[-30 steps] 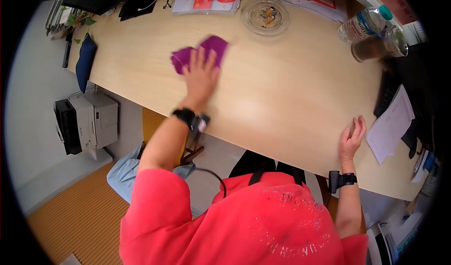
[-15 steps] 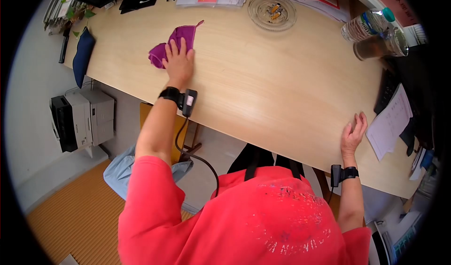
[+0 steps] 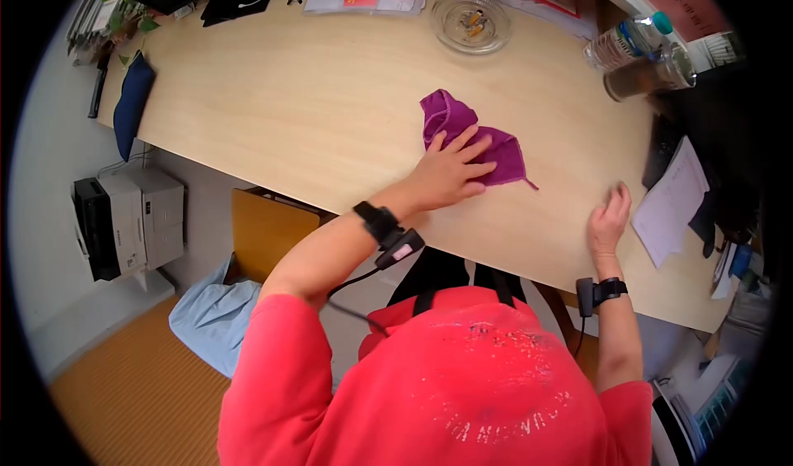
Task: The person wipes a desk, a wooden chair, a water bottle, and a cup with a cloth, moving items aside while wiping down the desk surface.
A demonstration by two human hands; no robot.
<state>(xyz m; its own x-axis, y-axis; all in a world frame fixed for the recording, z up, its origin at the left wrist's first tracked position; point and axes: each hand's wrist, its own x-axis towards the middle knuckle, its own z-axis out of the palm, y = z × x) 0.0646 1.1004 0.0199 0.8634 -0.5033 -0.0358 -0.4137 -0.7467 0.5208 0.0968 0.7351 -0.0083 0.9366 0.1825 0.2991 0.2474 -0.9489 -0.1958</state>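
A purple cloth (image 3: 504,156) lies crumpled on the pale wooden desk (image 3: 330,94), around its middle. Over the cloth's near side my left hand (image 3: 450,171) rests flat, fingers spread and pointing right, with part of the cloth hidden under them. My right hand (image 3: 608,218) is at the desk's front right, its edge on the surface, fingers loosely apart and holding nothing. Just right of it is a sheet of paper (image 3: 673,206). Both wrists wear black straps with small black devices.
A glass ashtray (image 3: 471,24) with cigarette butts sits at the back. A plastic bottle (image 3: 624,40) and a glass jar (image 3: 648,73) lie back right. A dark blue object (image 3: 132,106) is at the left edge. A printer (image 3: 132,222) stands below left.
The purple cloth and my left hand first moved left, then far right and nearer to me across the desk. My right hand has stayed nearly in place.
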